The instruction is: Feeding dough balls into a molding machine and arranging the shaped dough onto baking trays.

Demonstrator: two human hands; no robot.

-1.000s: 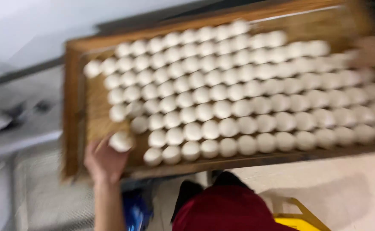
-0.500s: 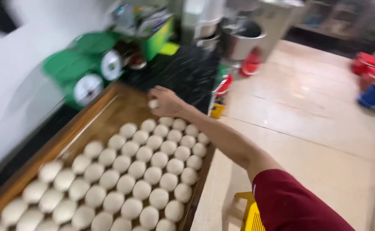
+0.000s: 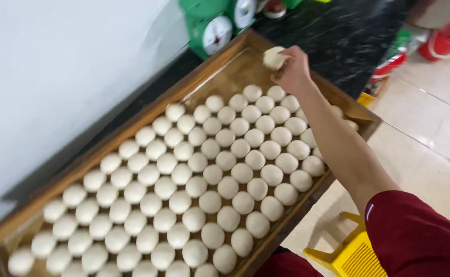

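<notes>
Head view, looking down: long shallow wooden tray [image 3: 219, 56] with raised rim, set on a dark speckled counter [image 3: 348, 36] against a white wall [image 3: 55, 77]. Right hand [image 3: 292, 72] stretched out over the tray's far end, fingers curled shut around one round white dough ball [image 3: 274, 57] — held above the bare patch of tray floor, just beyond the farthest row. Rows of matching pale dough balls [image 3: 204, 174] packed close together across the rest of the tray, touching or nearly so. Dark red sleeve [image 3: 415, 231] at the tray's near right. Two green dial scales [image 3: 212, 28] just past the tray's far rim. Yellow plastic stool [image 3: 350, 254] on the tiled floor below the tray's near edge. Left hand out of sight — fingers impossible to judge.
</notes>
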